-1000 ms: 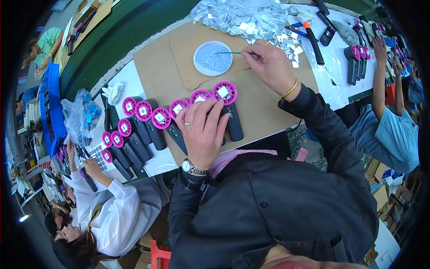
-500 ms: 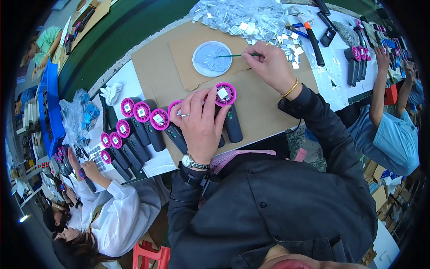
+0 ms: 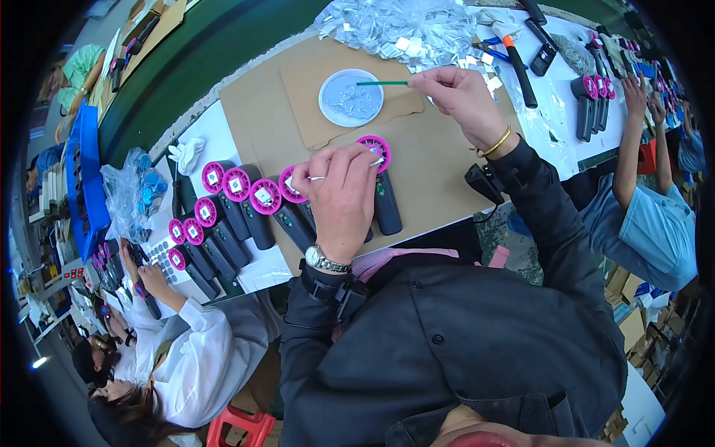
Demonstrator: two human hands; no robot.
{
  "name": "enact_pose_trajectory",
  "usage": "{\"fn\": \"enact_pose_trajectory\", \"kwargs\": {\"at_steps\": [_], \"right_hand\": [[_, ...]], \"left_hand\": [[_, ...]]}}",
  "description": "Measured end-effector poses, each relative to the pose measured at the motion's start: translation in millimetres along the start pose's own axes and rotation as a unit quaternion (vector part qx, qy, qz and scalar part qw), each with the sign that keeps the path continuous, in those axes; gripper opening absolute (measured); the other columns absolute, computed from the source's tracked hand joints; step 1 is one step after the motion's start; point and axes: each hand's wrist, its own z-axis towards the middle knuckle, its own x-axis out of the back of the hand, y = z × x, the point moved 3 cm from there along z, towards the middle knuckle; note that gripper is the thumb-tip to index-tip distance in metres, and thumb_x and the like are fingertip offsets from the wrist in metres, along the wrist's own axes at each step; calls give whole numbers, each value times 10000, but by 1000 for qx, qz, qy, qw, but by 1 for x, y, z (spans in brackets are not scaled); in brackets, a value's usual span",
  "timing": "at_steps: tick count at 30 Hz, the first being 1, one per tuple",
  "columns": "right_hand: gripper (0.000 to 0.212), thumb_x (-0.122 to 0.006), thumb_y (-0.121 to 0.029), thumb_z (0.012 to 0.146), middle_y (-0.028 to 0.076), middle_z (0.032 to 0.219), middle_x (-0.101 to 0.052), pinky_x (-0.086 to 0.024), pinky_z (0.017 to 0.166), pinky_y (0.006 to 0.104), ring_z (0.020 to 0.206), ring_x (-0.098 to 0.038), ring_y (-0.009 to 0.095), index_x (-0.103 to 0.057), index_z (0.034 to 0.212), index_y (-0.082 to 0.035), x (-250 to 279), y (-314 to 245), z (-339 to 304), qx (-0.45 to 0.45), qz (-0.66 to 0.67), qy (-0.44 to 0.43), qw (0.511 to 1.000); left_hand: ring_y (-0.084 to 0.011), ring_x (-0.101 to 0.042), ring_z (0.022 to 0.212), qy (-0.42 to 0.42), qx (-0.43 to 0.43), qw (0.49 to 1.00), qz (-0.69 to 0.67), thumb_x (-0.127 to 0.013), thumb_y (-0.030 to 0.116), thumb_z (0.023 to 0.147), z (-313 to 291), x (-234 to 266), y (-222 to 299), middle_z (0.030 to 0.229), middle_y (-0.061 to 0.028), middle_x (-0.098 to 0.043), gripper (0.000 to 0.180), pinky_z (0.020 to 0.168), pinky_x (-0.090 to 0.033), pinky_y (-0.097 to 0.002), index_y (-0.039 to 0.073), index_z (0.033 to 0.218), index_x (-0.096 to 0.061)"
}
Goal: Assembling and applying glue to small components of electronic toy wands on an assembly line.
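Observation:
My right hand [image 3: 465, 100] pinches a thin green stick [image 3: 391, 83], its tip over the round white dish [image 3: 322, 104] of pale, glossy paste. My left hand [image 3: 342, 195] has its fingers closed at the pink spoked head [image 3: 370, 141] of a dark-handled handheld device [image 3: 387, 205]. A small silvery-white square [image 3: 377, 162] shows tilted at its fingertips. To its left lie similar devices, among them one with a pink head [image 3: 265, 197] and a pale square in the middle; my left hand partly hides some of them.
Brown cardboard [image 3: 447, 167] lies beneath the dish. Behind it is a heap of small silvery squares in clear plastic [image 3: 395, 30]. An orange-and-black tool [image 3: 520, 71] lies at right. A white glove [image 3: 186, 155] is at left. Co-workers sit on the left [image 3: 194, 365] and right [image 3: 633, 231].
The green stick has swung toward level, and my right hand has moved slightly right and up. My left fingers have curled in at the rightmost pink head, where the pale square is now tilted.

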Motion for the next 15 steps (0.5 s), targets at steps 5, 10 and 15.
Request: {"fn": "enact_pose_trajectory", "kwargs": {"at_steps": [5,10,15], "right_hand": [[292,-837,-238,1020,-60,826,-685,-347,610,207,684,-475,6,-840,1184,4,5,13,-4,43,-19,51,998],[285,-813,-213,1042,-83,784,-595,-319,604,217,675,-433,13,-820,1201,24,10,-8,-17,-20,113,-1,993],[259,-770,-181,1074,-89,780,-513,-310,595,228,673,-409,24,-801,1230,23,15,-16,-19,-44,201,-18,979]], "left_hand": [[-222,-629,1176,-10,-26,999,-32,-815,92,898,-5,-1,4,1219,17,-728,277,1045,-326,-469,149,1165,-771],[-204,-632,1148,8,-56,998,17,-806,100,871,-18,-3,0,1154,18,-719,300,1030,-337,-461,152,1165,-785],[-172,-639,1077,29,-67,997,38,-792,114,856,-26,-4,2,1065,27,-683,314,1002,-354,-438,160,1166,-802]]}}
